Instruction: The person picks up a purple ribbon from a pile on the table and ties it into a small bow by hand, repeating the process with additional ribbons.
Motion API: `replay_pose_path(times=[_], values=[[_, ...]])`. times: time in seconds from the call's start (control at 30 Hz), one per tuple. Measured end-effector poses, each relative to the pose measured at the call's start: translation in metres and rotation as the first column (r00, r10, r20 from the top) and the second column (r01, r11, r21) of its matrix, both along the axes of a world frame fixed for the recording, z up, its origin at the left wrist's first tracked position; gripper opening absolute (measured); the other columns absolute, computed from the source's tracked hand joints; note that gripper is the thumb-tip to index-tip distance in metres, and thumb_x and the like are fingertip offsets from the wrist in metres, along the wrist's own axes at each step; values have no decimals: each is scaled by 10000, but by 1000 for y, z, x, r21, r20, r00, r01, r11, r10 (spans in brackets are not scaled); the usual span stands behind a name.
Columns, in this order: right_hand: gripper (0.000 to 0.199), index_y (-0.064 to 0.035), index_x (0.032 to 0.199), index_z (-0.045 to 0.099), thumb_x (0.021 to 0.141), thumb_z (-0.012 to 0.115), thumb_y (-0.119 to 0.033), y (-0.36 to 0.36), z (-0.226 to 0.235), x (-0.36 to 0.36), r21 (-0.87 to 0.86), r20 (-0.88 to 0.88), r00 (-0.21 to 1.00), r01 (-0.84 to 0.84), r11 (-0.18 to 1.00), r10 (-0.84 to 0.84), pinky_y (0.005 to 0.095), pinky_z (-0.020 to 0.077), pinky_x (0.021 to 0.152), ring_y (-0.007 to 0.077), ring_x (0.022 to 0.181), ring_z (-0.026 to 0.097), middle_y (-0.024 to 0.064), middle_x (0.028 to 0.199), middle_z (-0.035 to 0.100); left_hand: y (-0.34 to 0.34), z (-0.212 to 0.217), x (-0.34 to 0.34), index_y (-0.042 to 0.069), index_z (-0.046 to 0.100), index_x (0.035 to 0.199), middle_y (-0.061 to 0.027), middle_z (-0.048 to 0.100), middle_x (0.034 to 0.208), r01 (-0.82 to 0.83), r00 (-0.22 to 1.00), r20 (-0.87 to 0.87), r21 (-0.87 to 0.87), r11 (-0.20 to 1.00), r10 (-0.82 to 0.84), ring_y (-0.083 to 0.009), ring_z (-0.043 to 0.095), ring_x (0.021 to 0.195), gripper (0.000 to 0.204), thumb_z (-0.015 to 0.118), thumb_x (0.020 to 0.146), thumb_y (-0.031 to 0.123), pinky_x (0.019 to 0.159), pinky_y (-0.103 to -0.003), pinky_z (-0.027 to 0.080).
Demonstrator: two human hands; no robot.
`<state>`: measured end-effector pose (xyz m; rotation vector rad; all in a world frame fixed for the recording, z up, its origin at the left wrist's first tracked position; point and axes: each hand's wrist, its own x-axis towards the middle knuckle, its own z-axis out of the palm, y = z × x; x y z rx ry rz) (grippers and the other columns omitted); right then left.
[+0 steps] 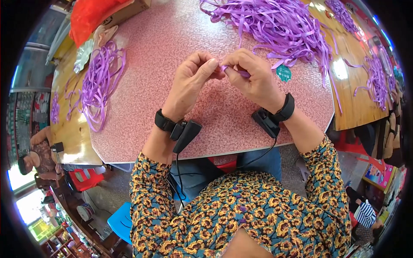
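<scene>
Both hands meet above the middle of the pink speckled table (142, 64). Between thumb and fingers, my right hand (251, 77) pinches a short piece of purple ribbon (243, 73). My left hand (191, 81) is closed in a pinch right beside it, its fingertips at the ribbon's end; what they grip is too small to make out. A big heap of purple ribbons (275, 26) lies beyond my right hand, at the far right of the table. To the left, a smaller bundle of purple ribbons (101, 84) hangs over the table's left edge.
A round teal tag (283, 73) lies near the big heap. A red bag (90, 19) and a cardboard box (124, 13) stand at the far left. Wooden tables flank the pink one, with more ribbons (376, 81) at right. Cables hang from devices on both wrists.
</scene>
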<state>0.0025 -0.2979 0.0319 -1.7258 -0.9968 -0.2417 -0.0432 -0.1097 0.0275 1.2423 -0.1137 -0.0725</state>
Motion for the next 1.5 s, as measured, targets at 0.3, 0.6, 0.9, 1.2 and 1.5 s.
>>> replay_pose_path(times=[0.3,0.6,0.9,1.2,1.5], values=[[122,20,977,670,858,669,-5,-1,0,-6,-62,-199,978,44,997,-56,213,455,603,78,711,594,57,889,662,-4,0,0,1,647,986,-75,690,908,-101,995,7,134,986,101,-123,656,832,190,670,935,182,771,-249,539],[114,42,978,679,873,680,-1,-5,-4,-1,-69,-245,963,95,993,-110,225,497,680,117,795,634,80,907,679,-12,1,-3,-20,676,988,-78,699,923,-254,954,241,325,911,180,-139,670,837,135,705,865,30,771,-254,542],[129,45,994,673,873,681,-1,-4,0,-3,-85,-265,962,47,995,-68,231,466,644,111,759,605,75,900,671,-13,6,-2,3,680,890,-92,682,899,-537,770,628,548,641,107,-184,669,813,84,708,814,-17,719,-280,529],[119,22,971,689,879,696,-53,1,-1,-9,-101,-255,956,124,987,-146,205,399,571,47,670,516,23,803,638,-15,-1,0,-2,660,917,-93,664,899,-487,832,520,519,702,192,-191,665,809,110,679,812,-30,746,-284,532],[103,30,974,681,905,656,-42,-1,-6,-3,-99,-236,964,105,989,-126,237,435,604,96,700,564,58,839,657,-11,5,-1,-2,658,945,-123,660,938,-539,755,653,575,616,52,-249,673,815,139,697,812,-7,718,-320,542]])
